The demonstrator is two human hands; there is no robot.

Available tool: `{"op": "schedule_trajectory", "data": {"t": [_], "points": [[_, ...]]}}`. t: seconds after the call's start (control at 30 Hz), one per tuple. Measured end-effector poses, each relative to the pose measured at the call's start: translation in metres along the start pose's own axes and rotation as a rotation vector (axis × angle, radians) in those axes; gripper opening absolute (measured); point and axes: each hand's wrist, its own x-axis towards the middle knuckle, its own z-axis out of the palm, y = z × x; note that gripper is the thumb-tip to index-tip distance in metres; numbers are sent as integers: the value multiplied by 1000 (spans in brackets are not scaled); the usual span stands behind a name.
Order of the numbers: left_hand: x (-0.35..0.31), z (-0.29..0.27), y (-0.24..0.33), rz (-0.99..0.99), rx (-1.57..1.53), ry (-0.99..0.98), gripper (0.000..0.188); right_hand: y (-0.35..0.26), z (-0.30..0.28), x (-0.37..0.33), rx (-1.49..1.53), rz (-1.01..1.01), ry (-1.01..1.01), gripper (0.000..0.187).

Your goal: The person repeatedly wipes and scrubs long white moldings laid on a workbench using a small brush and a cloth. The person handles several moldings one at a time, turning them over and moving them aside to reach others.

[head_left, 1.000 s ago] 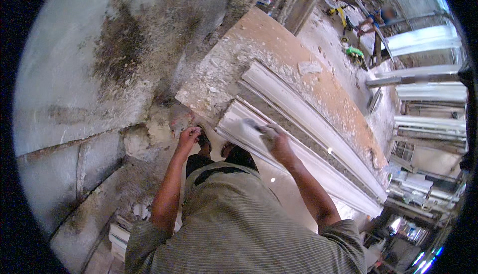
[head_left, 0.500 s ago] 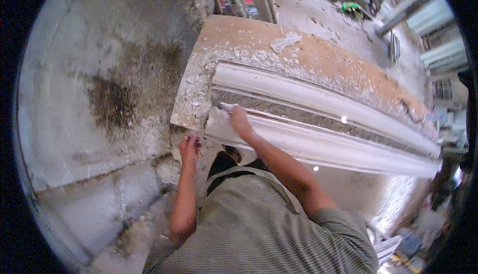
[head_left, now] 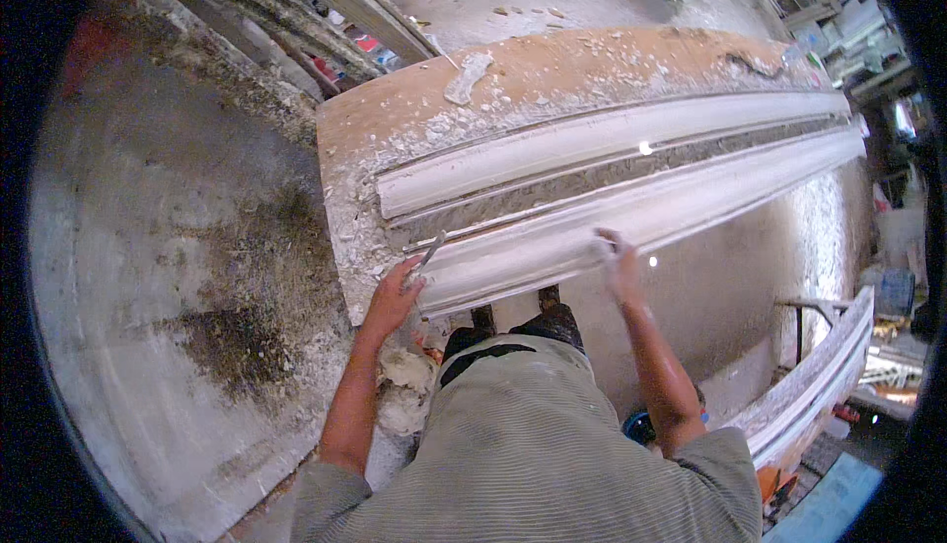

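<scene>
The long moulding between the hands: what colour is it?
The moulding is whitish, clearest in the head view.

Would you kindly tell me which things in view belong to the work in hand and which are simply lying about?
Apparently in the work:
thin grey tool, in the left hand
front white moulding, near the blurred right hand
rear white moulding, probably
brown board beneath

Apparently lying about:
pale flat scrap on the board
orange object, lower right
</scene>
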Motion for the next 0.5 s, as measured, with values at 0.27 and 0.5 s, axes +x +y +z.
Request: {"op": "schedule_trajectory", "data": {"t": [0.27, 0.5], "points": [[74, 14, 13, 30, 112, -301, 44, 45, -97, -132, 54, 497, 568, 25], [172, 172, 168, 294, 185, -283, 39, 267, -68, -286, -777, 617, 263, 28]]}}
